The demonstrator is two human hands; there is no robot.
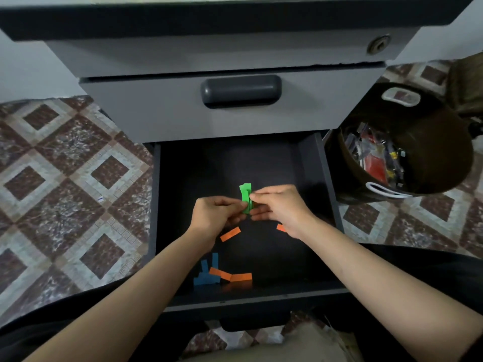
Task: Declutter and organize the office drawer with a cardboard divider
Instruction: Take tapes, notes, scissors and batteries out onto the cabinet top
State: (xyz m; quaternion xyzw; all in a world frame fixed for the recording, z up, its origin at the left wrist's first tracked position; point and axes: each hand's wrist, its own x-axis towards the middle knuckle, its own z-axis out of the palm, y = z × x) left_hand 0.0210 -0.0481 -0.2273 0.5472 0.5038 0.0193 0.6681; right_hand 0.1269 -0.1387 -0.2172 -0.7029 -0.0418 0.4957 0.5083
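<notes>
The green paper strips (245, 195) pinched between the two hands are thin and light, and that is where I would expect trouble. A slack pinch or a quick lift could let one slip out of the bundle and drop onto the dark drawer floor, where a small scrap is easy to miss. The strips also look unevenly stacked, so squaring them up too hard may crease them.

The left hand (217, 215) has its fingers curled in, with thumb and fingertips nipping the lower end of the green bundle. The right hand (279, 207) meets it from the other side with bent fingers, gripping the same strips nearer the middle — both hands are closed on the paper and neither is slack.

Just below the left hand lies an orange strip (230, 234), and the end of a second orange piece (281, 227) shows at the right wrist. Nearer the person than both hands, by the front wall, sit a small heap of blue strips (206, 276) and two more orange ones (231, 275). All of this is inside the open drawer (156, 218), and no cardboard divider is in view. Off to the right of the right hand, on the tiled floor (65, 178), stands a dark basket (423, 126) of mixed clutter. Beyond the hands is the closed upper drawer (156, 111).
</notes>
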